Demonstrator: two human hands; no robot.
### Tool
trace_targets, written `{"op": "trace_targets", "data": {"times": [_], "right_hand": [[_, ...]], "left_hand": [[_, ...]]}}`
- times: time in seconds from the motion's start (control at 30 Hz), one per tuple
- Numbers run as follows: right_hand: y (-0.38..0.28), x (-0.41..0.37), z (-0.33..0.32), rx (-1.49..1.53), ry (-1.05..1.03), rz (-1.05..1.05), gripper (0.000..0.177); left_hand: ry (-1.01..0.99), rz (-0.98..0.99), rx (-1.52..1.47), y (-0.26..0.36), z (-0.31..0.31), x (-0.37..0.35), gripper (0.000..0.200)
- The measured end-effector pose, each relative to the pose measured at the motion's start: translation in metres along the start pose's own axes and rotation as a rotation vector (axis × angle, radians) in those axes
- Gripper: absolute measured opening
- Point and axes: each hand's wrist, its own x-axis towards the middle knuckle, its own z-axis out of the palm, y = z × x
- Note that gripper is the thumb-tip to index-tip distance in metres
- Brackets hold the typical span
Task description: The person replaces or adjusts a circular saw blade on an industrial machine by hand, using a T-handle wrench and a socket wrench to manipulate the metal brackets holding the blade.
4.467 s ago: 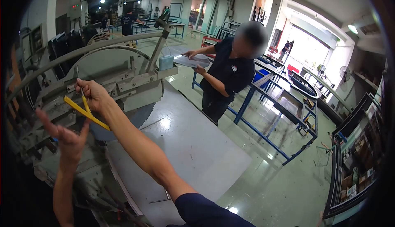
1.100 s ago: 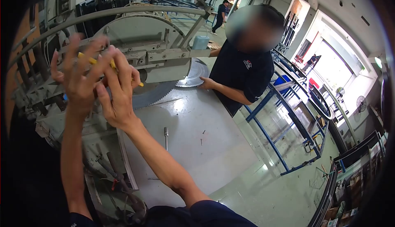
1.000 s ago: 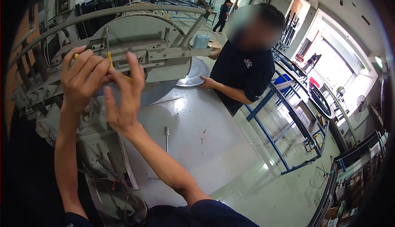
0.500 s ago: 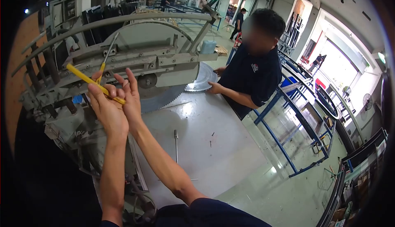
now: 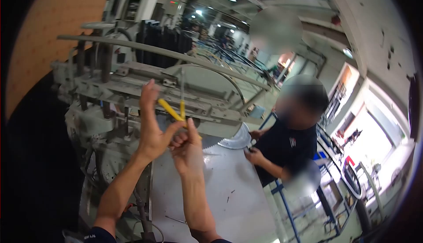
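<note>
A yellow T-handle wrench [image 5: 169, 110] slants in front of the grey saw machine, its thin steel shaft pointing up toward the machine's top. My right hand [image 5: 187, 152] is curled round the lower end of the yellow handle, thumb upward. My left hand [image 5: 154, 126] is beside the handle's upper end, fingers stretched up and thumb spread toward my right hand. Behind my right hand, part of a toothed saw blade [image 5: 210, 142] shows at the machine. Another saw blade [image 5: 240, 138] is at the hands of a person [image 5: 288, 139] across the table.
Small dark screws [image 5: 230, 195] lie on the grey table [image 5: 220, 172]. A metal rod tool [image 5: 176, 219] rests near its front edge. The machine's long rail [image 5: 163, 54] runs above my hands. Blue metal frames [image 5: 288, 207] stand at the right.
My left fingers have come off the yellow handle and straightened, while my right fingers have closed round its lower end. The view has turned left and tilted, and the person's head is lower in it.
</note>
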Motion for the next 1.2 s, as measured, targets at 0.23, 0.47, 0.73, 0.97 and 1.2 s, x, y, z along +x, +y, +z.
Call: {"op": "trace_targets", "data": {"times": [0.23, 0.47, 0.73, 0.97, 1.2], "right_hand": [[-0.039, 0.008, 0.052, -1.767, -0.086, -1.375, 0.029], [0.024, 0.008, 0.031, -2.42, 0.008, -1.5, 0.053], [0.005, -0.051, -0.02, -0.524, 0.144, -0.65, 0.054], [-0.015, -0.003, 0.027, -0.483, -0.086, -0.44, 0.05], [-0.016, 0.025, 0.076, -2.103, -0.329, -1.211, 0.033]], "left_hand": [[-0.766, -0.2, 0.012, -0.035, 0.018, -0.045, 0.046], [-0.419, -0.56, -1.169, 0.006, 0.069, -0.07, 0.06], [-0.672, -0.408, -0.754, -0.022, 0.07, -0.019, 0.074], [-0.21, -0.812, -0.895, -0.033, 0.064, -0.042, 0.118], [-0.143, -0.759, -0.641, -0.069, 0.003, -0.066, 0.104]]}}
